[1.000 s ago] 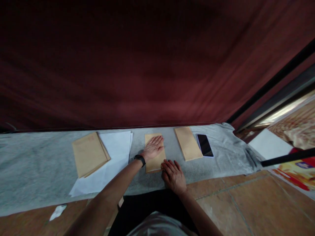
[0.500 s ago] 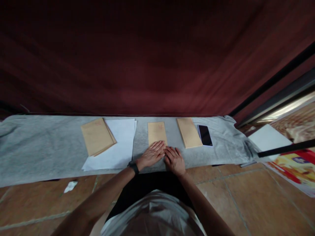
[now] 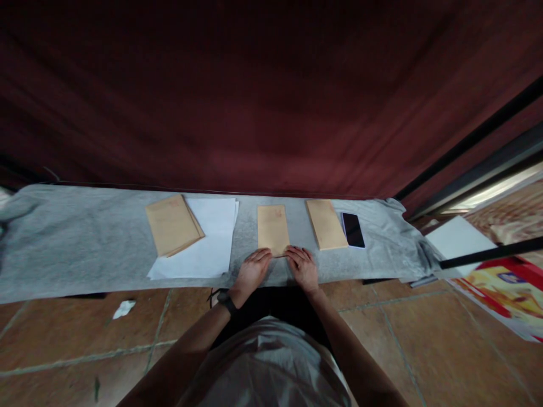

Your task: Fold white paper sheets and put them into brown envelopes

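A brown paper envelope with a small reddish print near its top right lies flat on the grey cloth in front of me. My left hand, with a dark band on its wrist, grips the envelope's near left corner with bent fingers. At the near right corner, my right hand has its fingers closed on the same envelope. To the right lies a stack of brown envelopes, with a phone beside it. On the left, more brown envelopes rest partly over white paper sheets.
The grey cloth covers a long, narrow surface. Behind it hangs a dark red curtain. At right are a black bar, a white board and a red and yellow box. A crumpled tissue lies on the tiled floor.
My hands have moved apart from near the middle of the envelope's near edge to its two near corners. My left hand went from lying flat to gripping. The view has shifted slightly.
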`<state>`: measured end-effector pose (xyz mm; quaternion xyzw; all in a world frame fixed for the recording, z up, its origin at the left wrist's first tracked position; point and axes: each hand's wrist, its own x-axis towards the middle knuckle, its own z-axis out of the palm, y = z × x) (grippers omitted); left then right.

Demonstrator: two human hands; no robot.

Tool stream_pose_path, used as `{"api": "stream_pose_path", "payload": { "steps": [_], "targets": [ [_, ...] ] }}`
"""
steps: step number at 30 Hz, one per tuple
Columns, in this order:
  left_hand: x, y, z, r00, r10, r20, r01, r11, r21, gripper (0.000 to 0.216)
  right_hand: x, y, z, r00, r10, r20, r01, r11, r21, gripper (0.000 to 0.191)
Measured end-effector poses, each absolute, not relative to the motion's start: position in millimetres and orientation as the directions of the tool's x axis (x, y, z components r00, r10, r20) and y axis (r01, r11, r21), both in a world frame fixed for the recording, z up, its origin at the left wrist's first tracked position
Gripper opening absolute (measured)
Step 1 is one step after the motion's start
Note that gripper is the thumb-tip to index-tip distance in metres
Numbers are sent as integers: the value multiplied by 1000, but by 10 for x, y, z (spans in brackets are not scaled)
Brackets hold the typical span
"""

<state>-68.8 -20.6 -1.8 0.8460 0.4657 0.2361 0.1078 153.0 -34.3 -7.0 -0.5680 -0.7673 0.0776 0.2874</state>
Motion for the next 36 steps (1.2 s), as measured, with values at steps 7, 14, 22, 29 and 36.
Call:
{"api": "stream_pose_path", "payload": {
  "steps": [7,14,22,29,36],
  "targets": [
    [-627,-194,0,365,879,307,747,-474,467,28,1446,-294,-65,-117,929,350,842,280,-461,24],
    [-642,-222,21,385,885,262,762,-465,450,36,1408,-271,-43,-92,937,336,873,238,-426,24],
    [-656,-304,27,478,843,245,768,-537,350,45,1019,-631,-114,-300,881,366,840,426,-336,44],
    [-692,-397,27,485,829,279,759,-557,336,44,1080,-758,-72,-301,896,326,862,402,-310,50],
    [-715,-514,18,412,866,285,825,-487,288,47,1329,-703,-53,-247,908,339,884,354,-305,49]
  ]
}}
